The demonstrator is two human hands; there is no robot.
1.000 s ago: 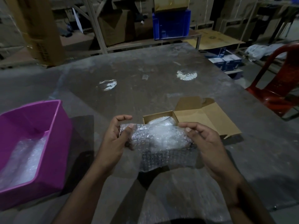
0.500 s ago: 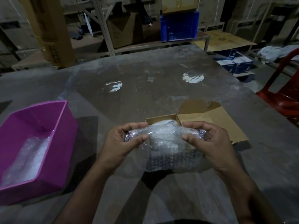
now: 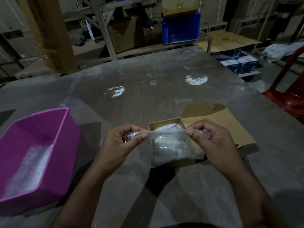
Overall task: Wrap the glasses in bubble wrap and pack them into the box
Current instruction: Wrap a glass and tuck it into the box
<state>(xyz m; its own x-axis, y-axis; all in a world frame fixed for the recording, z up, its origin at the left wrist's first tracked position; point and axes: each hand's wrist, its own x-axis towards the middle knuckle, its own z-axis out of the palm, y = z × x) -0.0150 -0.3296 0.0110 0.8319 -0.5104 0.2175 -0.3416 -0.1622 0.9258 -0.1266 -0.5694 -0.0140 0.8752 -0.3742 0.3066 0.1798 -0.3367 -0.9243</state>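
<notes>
I hold a bubble wrap bundle [image 3: 169,145] stretched between both hands, just above the near side of the small open cardboard box [image 3: 164,125]. My left hand [image 3: 121,143] pinches its left end and my right hand [image 3: 212,142] pinches its right end. A loose flap of wrap hangs down between them. The glasses inside the wrap cannot be made out. Another white wrapped bundle [image 3: 166,128] shows inside the box behind the sheet. The box lid [image 3: 227,127] lies open to the right.
A pink plastic bin [image 3: 62,145] with bubble wrap [image 3: 28,170] inside stands on the grey table at the left. A red plastic chair [image 3: 289,99] is beside the table's right edge. Shelving, cardboard boxes and a blue crate [image 3: 181,28] stand beyond the far edge.
The bundle has been lifted and pulled out sideways; both hands have shifted to its ends and closed into pinches, so the wrap now hangs as a thinner sheet over the box.
</notes>
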